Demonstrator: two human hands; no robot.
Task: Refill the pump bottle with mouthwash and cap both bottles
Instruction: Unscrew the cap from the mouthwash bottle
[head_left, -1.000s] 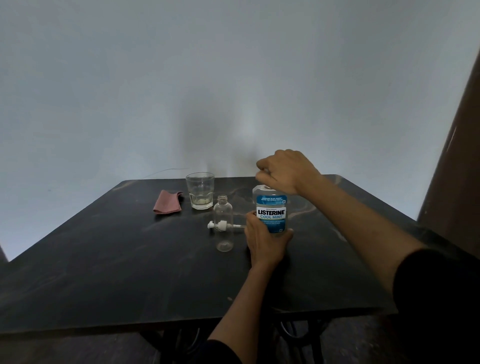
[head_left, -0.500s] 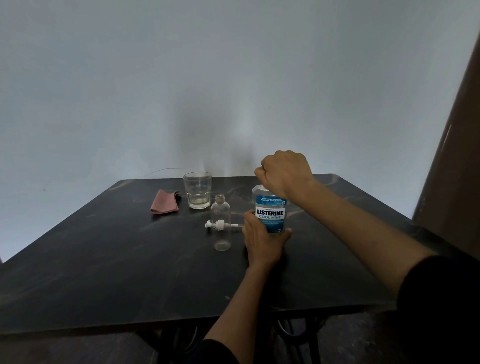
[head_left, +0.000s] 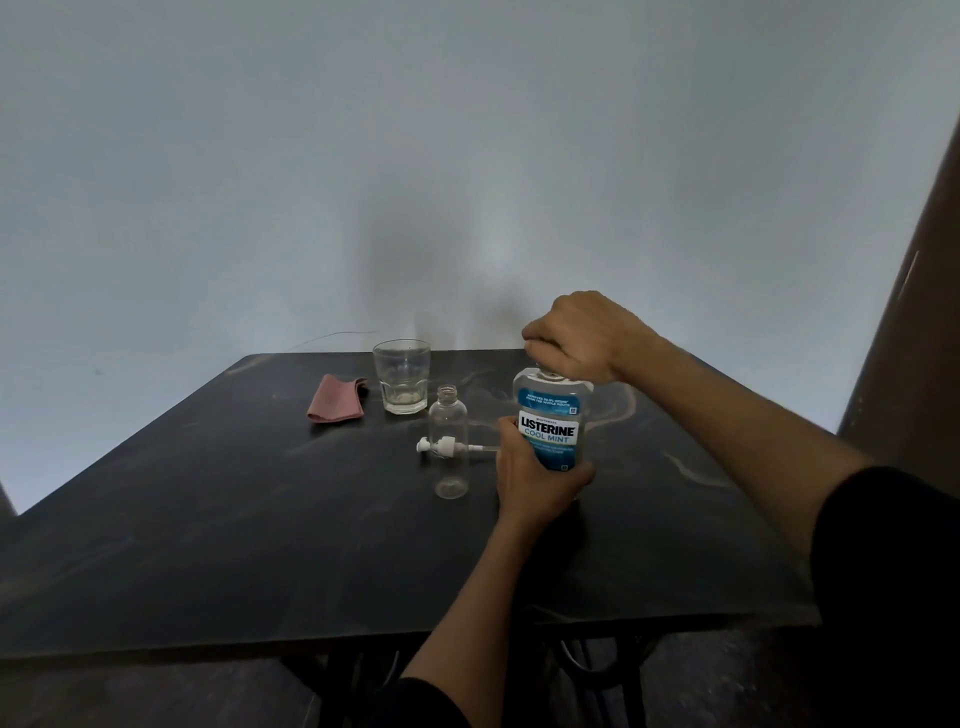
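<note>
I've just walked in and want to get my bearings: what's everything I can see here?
table: one, dark, fills the foreground
mouthwash bottle: one, clear with blue label, upright at centre right
pump bottle: one, clear, uncapped, left of the mouthwash bottle
pump head: one, white, lying behind the pump bottle
glass: one, clear, far side
cloth: one, pink, left of the glass
left hand: grips the mouthwash bottle's body
right hand: grips its top
</note>
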